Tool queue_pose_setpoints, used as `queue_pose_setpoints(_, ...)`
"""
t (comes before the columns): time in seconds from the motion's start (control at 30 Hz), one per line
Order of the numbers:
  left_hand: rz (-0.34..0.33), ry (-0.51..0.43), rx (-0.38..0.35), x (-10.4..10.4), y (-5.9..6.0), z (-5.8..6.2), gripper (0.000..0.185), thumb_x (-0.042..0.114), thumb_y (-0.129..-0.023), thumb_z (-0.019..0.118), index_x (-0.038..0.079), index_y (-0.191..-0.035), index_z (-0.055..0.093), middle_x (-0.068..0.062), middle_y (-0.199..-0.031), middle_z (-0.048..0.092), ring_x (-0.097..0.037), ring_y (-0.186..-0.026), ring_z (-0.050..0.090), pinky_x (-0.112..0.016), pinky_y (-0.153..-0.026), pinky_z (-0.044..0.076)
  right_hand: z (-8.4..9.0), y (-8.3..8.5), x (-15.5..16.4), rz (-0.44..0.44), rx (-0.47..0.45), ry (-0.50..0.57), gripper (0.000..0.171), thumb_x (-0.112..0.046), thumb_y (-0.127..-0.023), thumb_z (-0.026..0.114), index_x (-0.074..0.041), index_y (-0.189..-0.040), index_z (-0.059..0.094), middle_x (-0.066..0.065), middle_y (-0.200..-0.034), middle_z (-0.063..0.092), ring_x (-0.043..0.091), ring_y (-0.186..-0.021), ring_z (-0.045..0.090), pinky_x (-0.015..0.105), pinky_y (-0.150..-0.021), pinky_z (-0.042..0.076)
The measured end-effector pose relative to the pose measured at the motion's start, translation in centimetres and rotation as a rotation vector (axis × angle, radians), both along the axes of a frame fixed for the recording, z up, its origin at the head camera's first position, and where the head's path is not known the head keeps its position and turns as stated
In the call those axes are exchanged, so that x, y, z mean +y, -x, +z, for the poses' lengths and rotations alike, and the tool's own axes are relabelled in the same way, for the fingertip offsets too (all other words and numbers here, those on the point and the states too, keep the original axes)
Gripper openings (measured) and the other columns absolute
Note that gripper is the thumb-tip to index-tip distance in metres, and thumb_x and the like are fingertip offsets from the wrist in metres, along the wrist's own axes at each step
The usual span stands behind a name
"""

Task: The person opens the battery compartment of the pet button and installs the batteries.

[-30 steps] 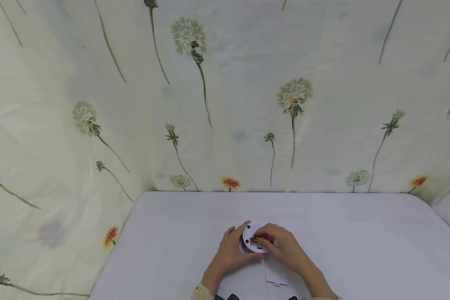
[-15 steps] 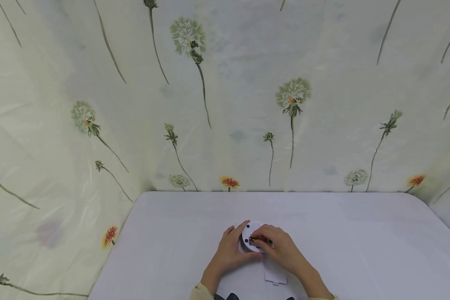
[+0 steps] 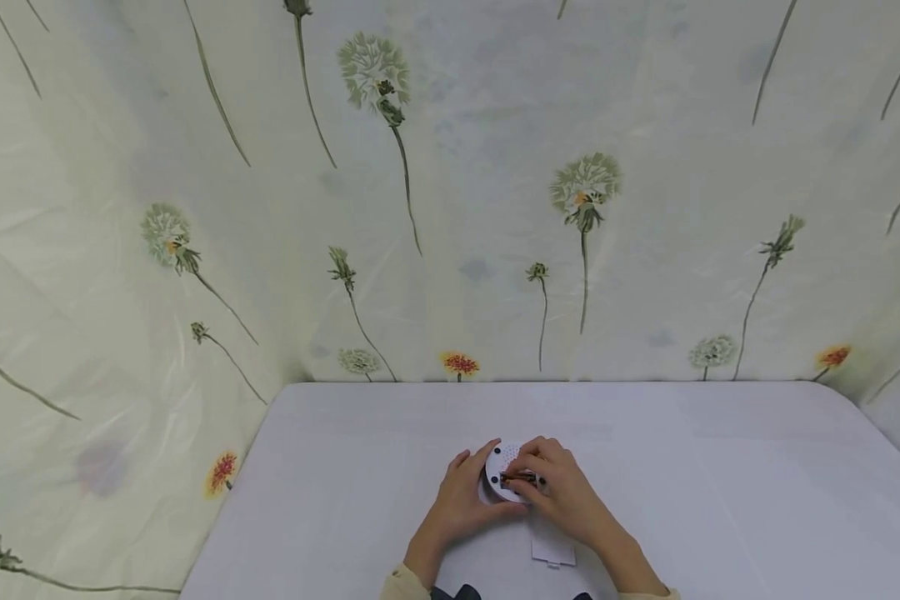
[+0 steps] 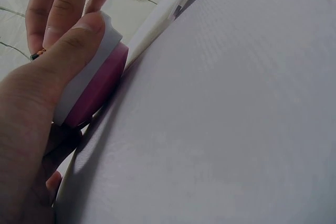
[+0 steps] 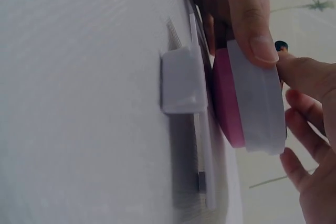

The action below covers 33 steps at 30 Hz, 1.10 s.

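A round white device [image 3: 501, 467] with a pink underside [image 4: 100, 90] stands tilted on the table [image 3: 720, 500]. My left hand [image 3: 487, 488] grips its rim, thumb on the near edge [image 5: 247, 19]. My right hand [image 3: 523, 477] curls its fingers over the device's open back and pinches a red-and-black battery [image 3: 517, 479] lying in the compartment. In the right wrist view the device [image 5: 254, 103] shows white over pink, with my right fingers [image 5: 310, 77] beside it and the battery's dark end [image 5: 281, 45] showing. Most of the battery is hidden by fingers.
A flat white battery cover [image 3: 552, 551] lies on the table just in front of the device, also seen in the right wrist view as a cover [image 5: 181, 80]. A dandelion-print cloth [image 3: 450, 208] hangs behind and to the left of the table.
My right fingers have shifted left and closed over the battery, so less of its red shows. The left hand and device have stayed put.
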<state>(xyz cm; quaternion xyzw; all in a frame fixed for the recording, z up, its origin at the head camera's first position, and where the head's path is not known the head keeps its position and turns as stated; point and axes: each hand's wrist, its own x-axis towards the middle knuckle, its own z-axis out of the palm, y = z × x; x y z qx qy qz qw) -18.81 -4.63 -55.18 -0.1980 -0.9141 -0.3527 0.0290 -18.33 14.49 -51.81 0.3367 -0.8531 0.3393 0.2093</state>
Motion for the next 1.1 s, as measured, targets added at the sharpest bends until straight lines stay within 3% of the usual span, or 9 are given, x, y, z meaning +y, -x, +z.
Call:
queue_pose_setpoints(0.13,0.001,0.001,0.001,0.0,0.1,-0.1,0.095,0.072,-0.068,0.065,0.025,-0.145,0.035,0.006,-0.141,0.05,-0.012,-0.13,0.047,-0.042,-0.116,0.026,-0.3,0.0,0.0,-0.01,-0.004,0.029,0.021,-0.016,-0.075,0.079,-0.026,-0.09,0.069,-0.004,-0.105,0.053,0.013,-0.101,0.044,0.031,-0.083,0.035)
queue_pose_setpoints(0.67,0.008,-0.006,0.005,0.0,0.1,-0.1,0.095,0.072,-0.068,0.065,0.024,-0.145,0.036,0.005,-0.141,0.05,-0.013,-0.13,0.048,-0.043,-0.116,0.026,-0.7,-0.3,-0.2,-0.041,-0.295,0.053,0.019,-0.024,-0.083,0.073,-0.032,-0.096,0.062,0.009,-0.129,0.043,0.026,-0.12,0.032,0.048,-0.093,0.037)
queue_pose_setpoints(0.77,0.012,0.0,0.012,0.0,0.1,-0.1,0.094,0.071,-0.069,0.066,0.023,-0.145,0.036,0.005,-0.141,0.051,-0.013,-0.129,0.048,-0.043,-0.116,0.027,-0.8,-0.4,-0.5,-0.085,-0.384,0.093,0.037,-0.032,-0.083,0.071,-0.028,-0.116,0.056,0.008,-0.134,0.035,0.027,-0.126,0.03,0.053,-0.097,0.037)
queue_pose_setpoints(0.9,0.012,0.005,0.017,0.1,0.0,-0.2,0.092,0.069,-0.07,0.067,0.023,-0.144,0.037,0.005,-0.14,0.051,-0.012,-0.129,0.049,-0.042,-0.116,0.027,-0.9,-0.6,-1.0,-0.153,-0.53,0.162,0.071,-0.043,-0.082,0.071,-0.025,-0.141,0.035,0.009,-0.139,0.029,0.029,-0.125,0.038,0.054,-0.1,0.038)
queue_pose_setpoints(1.1,-0.009,0.03,0.08,0.3,0.0,0.2,0.089,0.064,-0.072,0.069,0.021,-0.143,0.039,0.004,-0.139,0.053,-0.01,-0.126,0.051,-0.043,-0.114,0.029,-0.8,-0.7,-1.4,-0.22,-0.618,0.178,0.073,-0.045,-0.082,0.07,-0.028,-0.142,0.031,0.006,-0.139,0.032,0.027,-0.122,0.045,0.05,-0.1,0.04)
